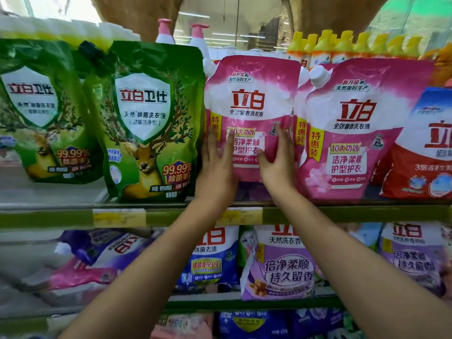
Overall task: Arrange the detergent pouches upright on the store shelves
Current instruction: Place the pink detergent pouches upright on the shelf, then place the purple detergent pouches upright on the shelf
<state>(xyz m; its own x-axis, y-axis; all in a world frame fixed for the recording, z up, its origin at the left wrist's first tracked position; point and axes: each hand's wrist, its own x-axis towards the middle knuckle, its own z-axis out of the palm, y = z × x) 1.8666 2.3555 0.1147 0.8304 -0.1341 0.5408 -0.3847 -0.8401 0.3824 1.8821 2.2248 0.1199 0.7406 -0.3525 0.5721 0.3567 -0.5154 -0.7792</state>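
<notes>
A pink detergent pouch (249, 104) stands upright on the upper shelf (342, 212), its white spout at the top left. My left hand (216, 167) lies flat against its lower left side, fingers spread upward. My right hand (277, 162) presses its lower right side, fingers apart. Both hands hold the pouch between them. A second pink pouch (349, 128) stands just to the right. A green pouch with a deer (149, 118) stands to the left, touching the held one.
Another green pouch (41, 108) leans at the far left. A red and blue pouch (425, 148) is at the far right. Bottles line the back of the shelf. On the lower shelf, purple, blue and pink pouches (278, 263) stand or lie tilted.
</notes>
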